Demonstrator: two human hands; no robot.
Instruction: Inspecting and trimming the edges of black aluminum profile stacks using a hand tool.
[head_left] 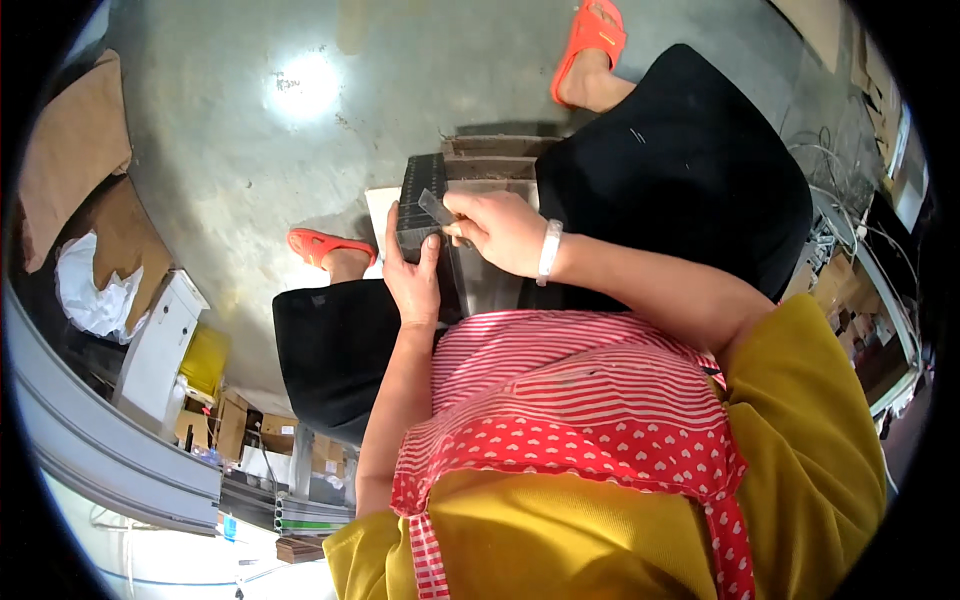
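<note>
A dark grey oblong block [422, 185] with rows of small marks on its top stands upright between my knees. My left hand [413, 280] is closed round its near end, the thumb on one side and the fingers on the other. In a pinch, my right hand [500, 230] holds a thin, flat, greyish see-through strip [432, 207] over the block's right edge. Whether the strip touches the block I cannot tell. Just right of the block, below my right hand, lies a shiny grey surface [488, 288].
Brown cardboard edges [490, 155] rise beyond my hands. Grey concrete floor [230, 130] lies ahead. On the left are cardboard sheets [75, 150], a white cabinet [165, 345] and a yellow bin [205, 360]. A cluttered shelf [860, 300] with loose cables stands at the right.
</note>
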